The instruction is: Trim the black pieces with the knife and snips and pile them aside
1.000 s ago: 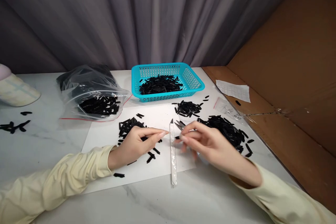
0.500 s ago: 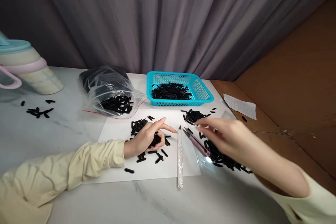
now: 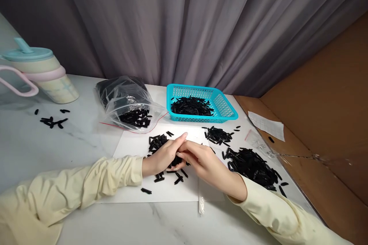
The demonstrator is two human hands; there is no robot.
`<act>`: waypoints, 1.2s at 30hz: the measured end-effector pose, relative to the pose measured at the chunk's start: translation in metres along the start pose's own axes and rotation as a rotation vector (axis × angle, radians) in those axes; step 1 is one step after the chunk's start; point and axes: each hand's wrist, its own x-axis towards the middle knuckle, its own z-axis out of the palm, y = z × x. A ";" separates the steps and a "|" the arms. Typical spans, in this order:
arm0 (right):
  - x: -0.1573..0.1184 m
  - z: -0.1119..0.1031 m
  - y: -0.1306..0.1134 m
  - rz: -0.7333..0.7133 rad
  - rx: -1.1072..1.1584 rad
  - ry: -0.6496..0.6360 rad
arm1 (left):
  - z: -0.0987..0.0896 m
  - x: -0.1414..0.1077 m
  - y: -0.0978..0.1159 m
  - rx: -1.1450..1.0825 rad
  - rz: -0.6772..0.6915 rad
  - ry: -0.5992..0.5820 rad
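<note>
My left hand is curled around several small black strips, with more of them in a heap beneath and behind it on a white sheet. Fingertips of my right hand meet the left hand over those strips. They are bent together, and whatever they pinch is hidden. From under the right wrist sticks out the white wrapped handle of a thin tool, its blade covered. The pink snips are out of sight behind the right hand.
A blue basket of black strips stands at the back, beside an opened zip bag of them. Two heaps, one large and one small, lie to the right. A tumbler stands at left. Cardboard borders the right.
My right hand has moved left from beside the large heap to my left hand, now covering the snips and most of the wrapped tool. The left hand stays curled around the strips.
</note>
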 end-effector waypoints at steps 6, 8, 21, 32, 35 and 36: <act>-0.032 -0.009 0.002 0.234 0.231 0.208 | -0.003 0.000 -0.004 0.049 0.038 -0.077; -0.044 -0.010 0.003 0.365 0.400 0.262 | -0.002 -0.001 -0.007 0.140 0.092 -0.070; -0.056 0.003 0.012 0.490 0.861 0.282 | 0.001 -0.009 -0.010 0.758 0.630 0.037; -0.054 -0.003 0.012 0.609 1.061 0.263 | 0.000 -0.011 -0.021 0.909 0.689 0.080; -0.055 -0.003 0.013 0.584 1.069 0.275 | 0.001 -0.009 -0.015 0.807 0.517 0.085; -0.056 -0.003 0.013 0.571 1.050 0.268 | 0.001 -0.009 -0.013 0.764 0.456 0.089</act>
